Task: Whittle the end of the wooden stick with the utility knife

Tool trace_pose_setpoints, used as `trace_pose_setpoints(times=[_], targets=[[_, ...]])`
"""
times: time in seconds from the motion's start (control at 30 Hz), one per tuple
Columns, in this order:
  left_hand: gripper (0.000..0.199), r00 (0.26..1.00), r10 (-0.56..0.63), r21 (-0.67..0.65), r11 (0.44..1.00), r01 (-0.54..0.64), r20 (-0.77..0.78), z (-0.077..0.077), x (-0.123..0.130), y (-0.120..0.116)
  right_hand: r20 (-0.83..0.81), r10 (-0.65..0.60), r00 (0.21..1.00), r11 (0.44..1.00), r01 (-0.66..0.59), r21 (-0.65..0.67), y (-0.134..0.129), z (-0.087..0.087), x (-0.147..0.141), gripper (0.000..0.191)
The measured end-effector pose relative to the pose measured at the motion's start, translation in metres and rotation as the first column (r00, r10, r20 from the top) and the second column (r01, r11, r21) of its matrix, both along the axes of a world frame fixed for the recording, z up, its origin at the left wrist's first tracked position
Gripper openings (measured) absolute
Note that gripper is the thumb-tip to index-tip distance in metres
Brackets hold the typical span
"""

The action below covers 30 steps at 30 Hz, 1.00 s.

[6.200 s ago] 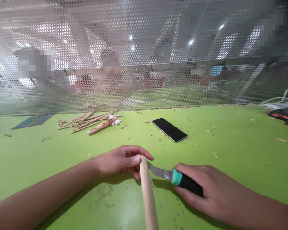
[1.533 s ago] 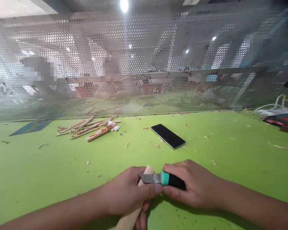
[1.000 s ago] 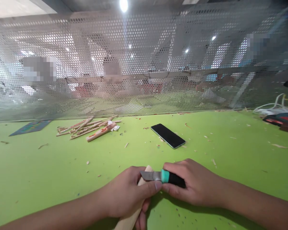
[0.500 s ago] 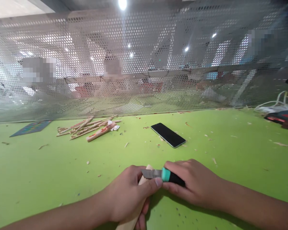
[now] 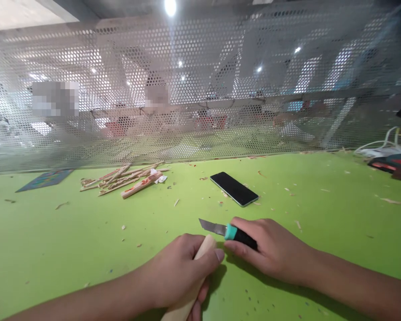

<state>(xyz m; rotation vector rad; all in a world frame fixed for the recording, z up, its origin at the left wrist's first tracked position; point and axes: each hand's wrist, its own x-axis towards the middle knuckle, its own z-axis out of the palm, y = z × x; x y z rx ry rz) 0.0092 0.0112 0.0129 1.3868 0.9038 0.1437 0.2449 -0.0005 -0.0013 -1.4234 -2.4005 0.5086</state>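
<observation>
My left hand (image 5: 183, 272) is wrapped round a pale wooden stick (image 5: 207, 244), whose rounded upper end shows above the thumb. The stick slants down toward me, and its lower end runs off the bottom of the picture. To the right, my right hand (image 5: 270, 249) grips a knife (image 5: 235, 234) with a black and teal handle. Its bare blade points left, just above the stick's tip and apart from it. Both hands are low over the green table (image 5: 153, 223).
A black phone (image 5: 234, 188) lies beyond the hands. Carved wooden sticks (image 5: 127, 178) are piled at the back left beside a dark flat card (image 5: 45, 180). Wood chips are scattered about. A perforated screen (image 5: 200, 89) closes the back; a cable (image 5: 376, 143) lies far right.
The knife blade has lifted off the stick's end and tilted, its tip now higher. My right hand has risen slightly. My left hand keeps its hold on the stick almost unmoved.
</observation>
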Motion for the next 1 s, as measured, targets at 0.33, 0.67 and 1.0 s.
trace_pose_setpoints(times=[0.33,0.67,1.0], targets=[[0.032,0.999,-0.034,0.009,0.999,0.034,0.004,0.0044,-0.004,0.0005,0.032,0.155,0.987,0.988,-0.155,0.0,0.0012,-0.0023,0.0042,0.047],[0.029,0.999,-0.038,0.017,0.999,0.038,0.014,0.0018,-0.0038,0.001,0.061,0.141,0.988,0.99,-0.141,0.005,-0.0003,-0.0008,0.003,0.044],[0.03,0.999,-0.044,0.04,0.998,0.044,0.003,0.0033,-0.0033,0.0005,0.068,0.143,0.987,0.99,-0.144,0.013,-0.0006,0.001,0.0025,0.042]])
